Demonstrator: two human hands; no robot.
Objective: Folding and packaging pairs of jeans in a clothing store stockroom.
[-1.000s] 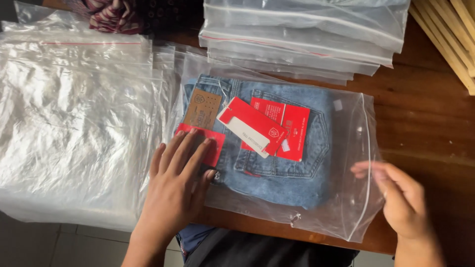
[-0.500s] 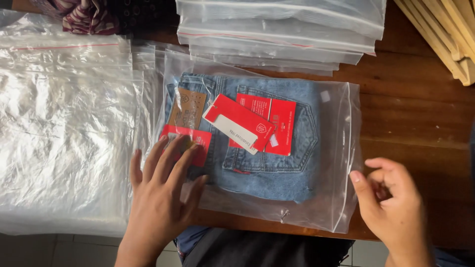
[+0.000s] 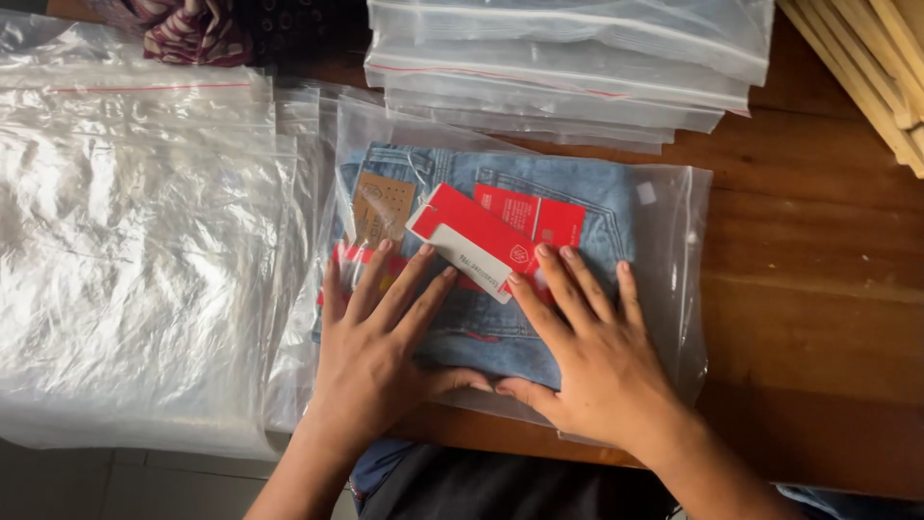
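Item: folded blue jeans (image 3: 520,318) sealed inside a clear zip bag (image 3: 674,279), lying flat at the centre of the frame on a brown wooden tabletop (image 3: 818,289). Red hang tags (image 3: 525,226) and a tan cardboard label (image 3: 382,210) show through the plastic at the upper part of the bundle.

Left hand (image 3: 371,347): lower centre-left, palm down on the bag, fingers spread over the left half of the denim. Grip released; it presses, holds nothing.

Right hand (image 3: 597,356): lower centre-right, flat on the bag, fingers fanned toward the tags, thumb nearly meeting the left thumb. Grip likewise released.

Surroundings: a loose heap of empty clear bags (image 3: 135,250) fills the left of the frame; a stack of filled bags (image 3: 568,67) sits at the upper centre; patterned cloth (image 3: 188,34) at the upper left; pale wooden slats (image 3: 881,67) at the upper right.

Handling note: pressing flat probably goes best with even palm pressure working outward toward the bag's opening, so that trapped air escapes, tags stay flat, and the denim does not bunch.
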